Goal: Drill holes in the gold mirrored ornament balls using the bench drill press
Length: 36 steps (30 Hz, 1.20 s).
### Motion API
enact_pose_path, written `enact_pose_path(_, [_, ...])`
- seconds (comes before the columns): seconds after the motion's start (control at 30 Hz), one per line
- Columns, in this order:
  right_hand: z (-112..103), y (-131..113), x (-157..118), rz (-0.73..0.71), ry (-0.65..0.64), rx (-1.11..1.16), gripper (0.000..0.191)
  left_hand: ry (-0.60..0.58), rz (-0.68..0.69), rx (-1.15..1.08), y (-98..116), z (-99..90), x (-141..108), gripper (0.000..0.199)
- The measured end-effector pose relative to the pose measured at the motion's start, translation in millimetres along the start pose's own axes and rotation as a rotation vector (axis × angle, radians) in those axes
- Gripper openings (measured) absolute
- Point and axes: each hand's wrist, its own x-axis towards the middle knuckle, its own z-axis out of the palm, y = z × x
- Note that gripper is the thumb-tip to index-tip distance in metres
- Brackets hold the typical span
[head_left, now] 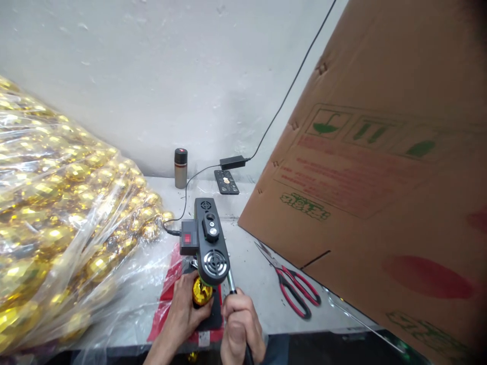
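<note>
My left hand point(184, 309) is closed around a shiny gold faceted ball point(202, 292), thumb on one side and fingers on the other. The ball sits just below the front end of a black bench machine point(211, 243) with round grilles on top; whether they touch is hidden. My right hand point(243, 324) is wrapped round the black grip of a metal lever point(231, 282) on the machine's right side. Under the ball lie the machine's dark base point(211, 319) and a red sheet point(164, 309).
Clear plastic over many gold balls point(76, 203) fills the left. A large cardboard box point(365, 167) leans in from the right, with red-handled scissors point(294, 286) beside it. Behind stand a bottle point(181, 170), a phone point(227, 182) and a power adapter point(233, 162) with its cable.
</note>
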Motion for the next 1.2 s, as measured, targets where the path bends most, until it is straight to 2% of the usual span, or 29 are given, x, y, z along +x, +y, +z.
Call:
enact_pose_path(0.1, [-1.7, -1.3, -3.3, 0.088, -0.034, 0.006, 0.034, 0.003, 0.001, -0.003, -2.1, 0.9, 0.1, 0.047])
enact_pose_path(0.3, [-0.4, 4.2, 1.1, -0.035, -0.004, -0.005, 0.037, 0.004, -0.004, -0.005, -3.4, 1.2, 1.6, 0.048])
enact_pose_path(0.7, [4.2, 1.0, -2.3, 0.034, 0.025, -0.004, 0.039, 0.018, -0.011, 0.002, -1.8, 2.1, 1.3, 0.045])
enact_pose_path(0.9, [1.1, 10.2, -5.6, -0.034, 0.021, -0.001, 0.038, 0.018, -0.007, 0.015, -2.9, 3.2, 2.1, 0.044])
enact_pose_path(1.03, [-0.2, 18.9, -19.7, -0.07, -0.059, -0.033, 0.036, 0.009, -0.016, -0.005, -2.8, 3.7, 2.2, 0.048])
enact_pose_path(1.13, [2.6, 27.8, -27.4, -0.062, -0.006, -0.028, 0.036, 0.002, -0.015, -0.012, -3.9, 3.9, 0.7, 0.051])
enact_pose_path(1.2, [3.3, 33.7, -27.4, -0.109, -0.012, -0.058, 0.036, -0.002, -0.021, -0.008, -4.2, 3.5, -0.1, 0.053])
